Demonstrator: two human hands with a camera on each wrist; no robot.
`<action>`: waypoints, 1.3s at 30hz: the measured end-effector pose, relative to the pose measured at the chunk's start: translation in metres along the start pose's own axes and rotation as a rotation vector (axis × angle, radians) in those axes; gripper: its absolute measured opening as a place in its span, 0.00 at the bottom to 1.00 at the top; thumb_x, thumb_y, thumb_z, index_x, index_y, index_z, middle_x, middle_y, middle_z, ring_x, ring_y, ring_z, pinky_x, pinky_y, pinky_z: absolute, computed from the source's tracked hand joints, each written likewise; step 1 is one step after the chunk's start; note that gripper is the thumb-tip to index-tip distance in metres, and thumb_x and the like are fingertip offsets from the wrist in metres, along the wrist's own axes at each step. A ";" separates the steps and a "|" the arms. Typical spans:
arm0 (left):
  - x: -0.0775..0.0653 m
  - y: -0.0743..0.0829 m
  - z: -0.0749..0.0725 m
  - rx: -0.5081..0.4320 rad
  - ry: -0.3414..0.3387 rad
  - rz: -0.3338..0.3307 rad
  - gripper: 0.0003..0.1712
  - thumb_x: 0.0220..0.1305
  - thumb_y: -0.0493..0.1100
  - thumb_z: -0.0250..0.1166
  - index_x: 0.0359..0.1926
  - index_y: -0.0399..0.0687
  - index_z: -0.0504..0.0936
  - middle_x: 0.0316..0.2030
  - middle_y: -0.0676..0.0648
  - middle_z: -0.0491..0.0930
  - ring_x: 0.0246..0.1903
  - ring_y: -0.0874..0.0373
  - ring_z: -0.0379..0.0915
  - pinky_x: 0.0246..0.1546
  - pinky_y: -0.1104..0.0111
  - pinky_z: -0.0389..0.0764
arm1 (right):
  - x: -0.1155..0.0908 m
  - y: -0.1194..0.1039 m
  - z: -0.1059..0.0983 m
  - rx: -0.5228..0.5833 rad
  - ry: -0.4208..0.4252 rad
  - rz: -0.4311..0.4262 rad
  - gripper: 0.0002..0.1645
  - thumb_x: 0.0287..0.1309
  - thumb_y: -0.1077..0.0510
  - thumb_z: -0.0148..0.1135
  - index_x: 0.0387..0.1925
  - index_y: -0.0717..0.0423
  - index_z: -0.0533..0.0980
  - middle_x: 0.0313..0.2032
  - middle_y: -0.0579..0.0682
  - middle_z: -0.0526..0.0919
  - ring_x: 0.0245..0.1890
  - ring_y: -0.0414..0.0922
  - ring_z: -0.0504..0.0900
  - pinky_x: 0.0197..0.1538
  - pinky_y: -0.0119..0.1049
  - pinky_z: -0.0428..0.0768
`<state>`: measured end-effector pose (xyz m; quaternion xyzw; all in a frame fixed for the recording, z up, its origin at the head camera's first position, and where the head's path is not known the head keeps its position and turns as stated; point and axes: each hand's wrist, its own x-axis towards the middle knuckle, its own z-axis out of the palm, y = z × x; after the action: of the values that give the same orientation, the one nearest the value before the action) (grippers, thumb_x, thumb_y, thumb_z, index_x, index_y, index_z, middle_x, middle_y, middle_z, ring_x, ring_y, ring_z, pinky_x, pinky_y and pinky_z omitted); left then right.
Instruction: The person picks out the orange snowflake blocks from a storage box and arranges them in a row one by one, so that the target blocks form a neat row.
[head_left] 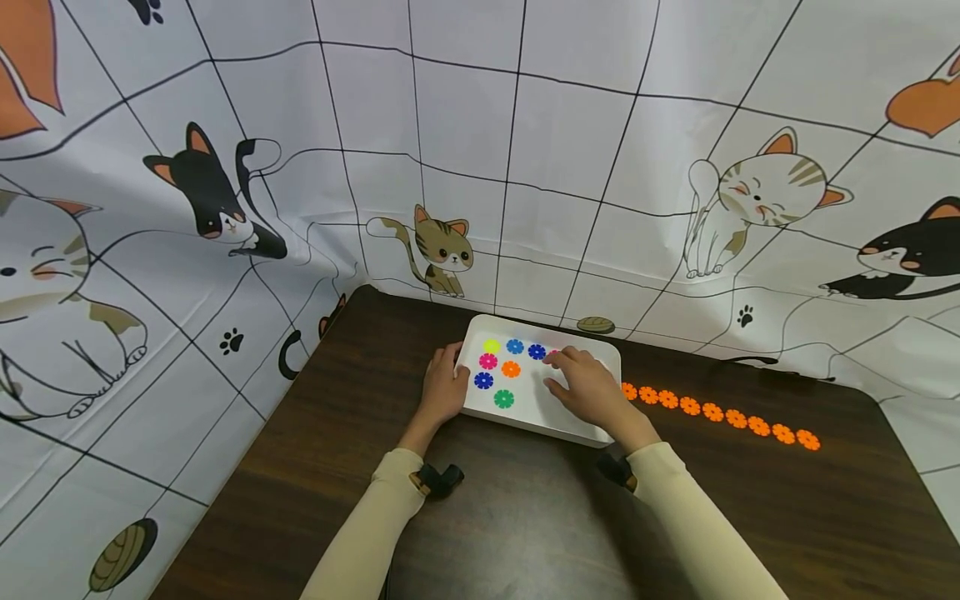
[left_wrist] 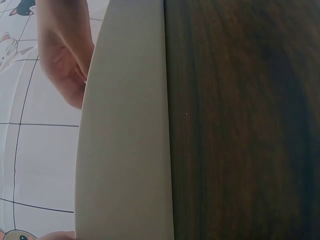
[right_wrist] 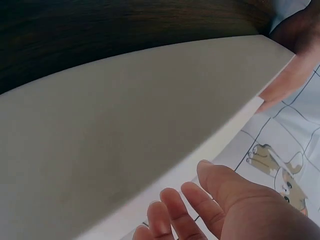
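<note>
A white tray (head_left: 555, 415) lies on the table with several flower-shaped discs in it. My left hand (head_left: 445, 385) grips the tray's left side, the thumb over the rim. My right hand (head_left: 592, 387) is over the right part of the tray, its fingertips beside a pink disc (head_left: 553, 354) that they partly hide. In the right wrist view, the right thumb and fingers (right_wrist: 174, 207) are apart and loosely bent, with nothing seen between them. Left of that lie a dark blue disc (head_left: 537, 352), a light blue disc (head_left: 514, 346), a yellow disc (head_left: 491, 345), an orange disc (head_left: 511, 369) and a green disc (head_left: 504, 399).
A row of several orange discs (head_left: 713, 412) runs rightward from the tray across the dark wooden table (head_left: 750, 500). Behind and to the left hangs a white cloth (head_left: 570, 125) with cat drawings. The tray's front wall (left_wrist: 125, 120) fills much of both wrist views.
</note>
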<state>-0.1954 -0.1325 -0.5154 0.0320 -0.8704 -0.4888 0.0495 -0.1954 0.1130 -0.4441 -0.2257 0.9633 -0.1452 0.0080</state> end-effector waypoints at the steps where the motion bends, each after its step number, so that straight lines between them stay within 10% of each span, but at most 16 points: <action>1: 0.000 0.000 0.000 0.000 0.001 0.003 0.28 0.72 0.39 0.49 0.72 0.42 0.67 0.64 0.33 0.70 0.63 0.39 0.66 0.69 0.46 0.65 | 0.001 -0.002 0.000 0.009 -0.010 0.004 0.23 0.66 0.52 0.66 0.60 0.55 0.79 0.53 0.56 0.83 0.52 0.53 0.80 0.58 0.53 0.81; 39: 0.000 -0.002 -0.001 -0.003 0.011 0.039 0.27 0.72 0.37 0.51 0.71 0.40 0.69 0.62 0.33 0.72 0.61 0.39 0.67 0.68 0.45 0.66 | 0.043 -0.031 0.037 -0.016 -0.101 0.044 0.24 0.67 0.49 0.65 0.58 0.57 0.79 0.53 0.58 0.82 0.52 0.55 0.81 0.61 0.52 0.81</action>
<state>-0.1949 -0.1345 -0.5167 0.0178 -0.8699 -0.4888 0.0638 -0.2176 0.0577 -0.4685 -0.2117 0.9675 -0.1255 0.0581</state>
